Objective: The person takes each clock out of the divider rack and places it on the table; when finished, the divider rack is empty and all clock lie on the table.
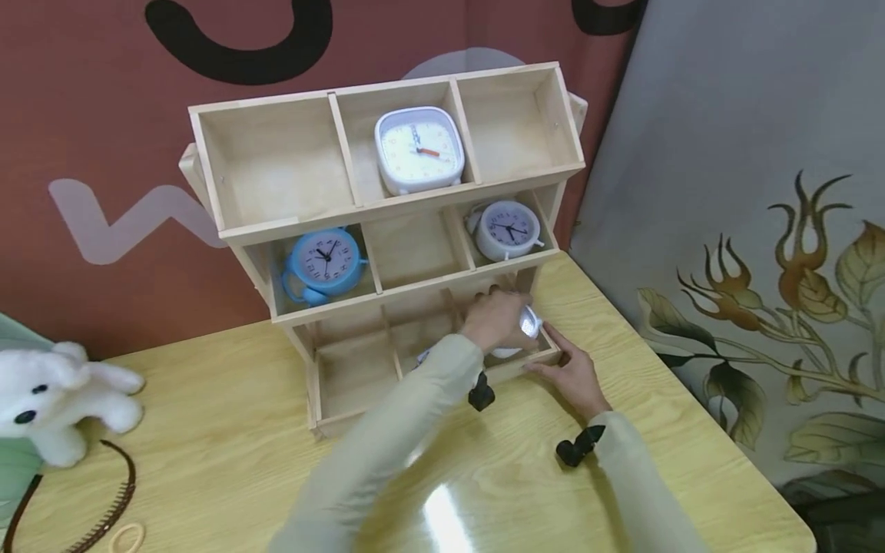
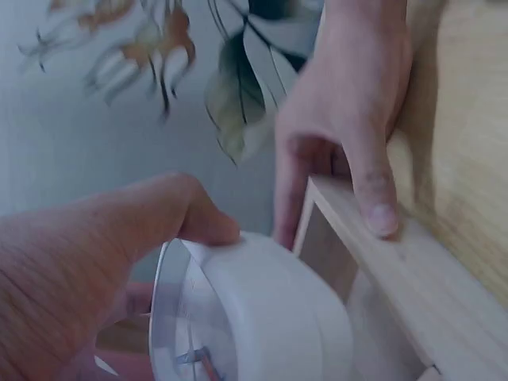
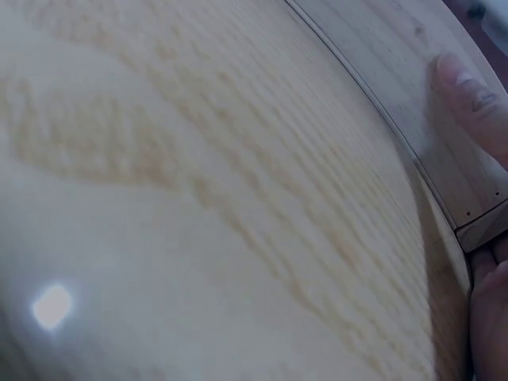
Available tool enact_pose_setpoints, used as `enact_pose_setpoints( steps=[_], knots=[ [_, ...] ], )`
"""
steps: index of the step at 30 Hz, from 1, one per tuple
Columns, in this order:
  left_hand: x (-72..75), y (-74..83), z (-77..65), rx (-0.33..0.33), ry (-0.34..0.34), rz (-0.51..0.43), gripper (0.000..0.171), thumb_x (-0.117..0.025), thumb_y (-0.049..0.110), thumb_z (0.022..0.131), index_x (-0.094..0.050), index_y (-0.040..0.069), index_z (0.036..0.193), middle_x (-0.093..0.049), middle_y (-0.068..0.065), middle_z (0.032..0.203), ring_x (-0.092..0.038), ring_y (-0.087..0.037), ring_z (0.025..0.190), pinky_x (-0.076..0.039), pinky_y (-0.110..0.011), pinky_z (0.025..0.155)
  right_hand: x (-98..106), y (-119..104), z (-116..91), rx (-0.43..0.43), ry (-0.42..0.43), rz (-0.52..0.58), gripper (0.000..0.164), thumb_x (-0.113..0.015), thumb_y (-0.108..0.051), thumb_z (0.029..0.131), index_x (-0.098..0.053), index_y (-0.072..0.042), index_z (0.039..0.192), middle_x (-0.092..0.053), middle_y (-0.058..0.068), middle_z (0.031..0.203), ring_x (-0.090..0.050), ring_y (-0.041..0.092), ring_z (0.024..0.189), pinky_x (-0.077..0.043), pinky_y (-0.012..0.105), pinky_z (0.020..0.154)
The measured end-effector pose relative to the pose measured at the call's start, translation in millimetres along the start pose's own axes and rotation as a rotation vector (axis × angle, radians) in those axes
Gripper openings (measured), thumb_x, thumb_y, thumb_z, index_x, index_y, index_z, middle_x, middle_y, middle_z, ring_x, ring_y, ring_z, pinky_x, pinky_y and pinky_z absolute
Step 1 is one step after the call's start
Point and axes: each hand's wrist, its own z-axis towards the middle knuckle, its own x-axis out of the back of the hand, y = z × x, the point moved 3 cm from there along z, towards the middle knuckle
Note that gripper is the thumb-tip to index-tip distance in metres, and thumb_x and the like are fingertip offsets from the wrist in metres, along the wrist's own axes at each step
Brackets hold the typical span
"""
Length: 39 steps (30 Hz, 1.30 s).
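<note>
White clock [image 2: 274, 309], probably light but fragile-faced, at lower right of the wooden shelf [image 1: 276, 165]: our left hand [image 1: 494, 319] grips its side, likely the safest hold; our right hand [image 1: 572, 376] pinches the shelf's corner.

Long, pale beige-grey left sleeve [image 1: 394, 430], matching right sleeve [image 1: 643, 484], plain cloth with soft creases, small black rounded left-wrist device [image 1: 482, 392], similar black, knobbed right-wrist device [image 1: 579, 447], bare left hand [image 1: 494, 319], bare right hand [image 1: 575, 378], short thumbnail [image 2: 382, 221] on the latter.
</note>
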Motion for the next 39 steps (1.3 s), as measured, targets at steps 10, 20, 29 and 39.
enact_pose_setpoints(
  steps=[10,20,29,39],
  knots=[
    [-4.9,32.7,-76.9,-0.145,-0.166,0.075,0.078,-0.08,0.055,0.067,-0.049,0.042,0.136,-0.057,-0.002,0.107,-0.052,-0.014,0.088,-0.046,-0.026,0.057,15.7,-1.8,8.6,0.013,0.004,0.037,0.081,-0.078,-0.015,0.081,-0.036,-0.027,0.149,-0.054,0.022,0.136,-0.054,0.011,0.09,-0.045,0.011,0.07],
    [-61.2,32.5,-103.8,-0.112,-0.273,0.066,0.064,-0.083,0.053,0.063,-0.058,0.044,0.122,-0.055,-0.001,0.108,-0.051,-0.018,0.087,-0.046,-0.028,0.062,13.0,-9.6,11.2,0.017,-0.021,-0.082,0.085,-0.082,-0.039,0.073,-0.042,-0.023,0.147,-0.052,0.018,0.14,-0.059,0.03,0.112,-0.052,0.025,0.084],
    [-68.5,26.5,-98.4,-0.088,-0.241,0.046,0.064,-0.084,0.05,0.062,-0.059,0.042,0.12,-0.053,0.0,0.105,-0.05,-0.017,0.087,-0.045,-0.026,0.059,24.0,-32.9,14.7,0.185,-0.039,-0.375,0.072,-0.086,-0.025,0.071,-0.057,-0.003,0.133,-0.062,0.022,0.127,-0.067,0.03,0.089,-0.055,0.037,0.071],
    [-83.8,22.6,-102.3,-0.075,-0.146,0.029,0.084,-0.083,0.051,0.064,-0.046,0.042,0.138,-0.05,-0.008,0.124,-0.054,-0.024,0.104,-0.051,-0.028,0.064,24.1,-32.9,14.0,0.073,-0.086,-0.382,0.073,-0.086,-0.023,0.071,-0.055,-0.002,0.134,-0.058,0.026,0.13,-0.067,0.034,0.096,-0.055,0.032,0.07]
  ],
)
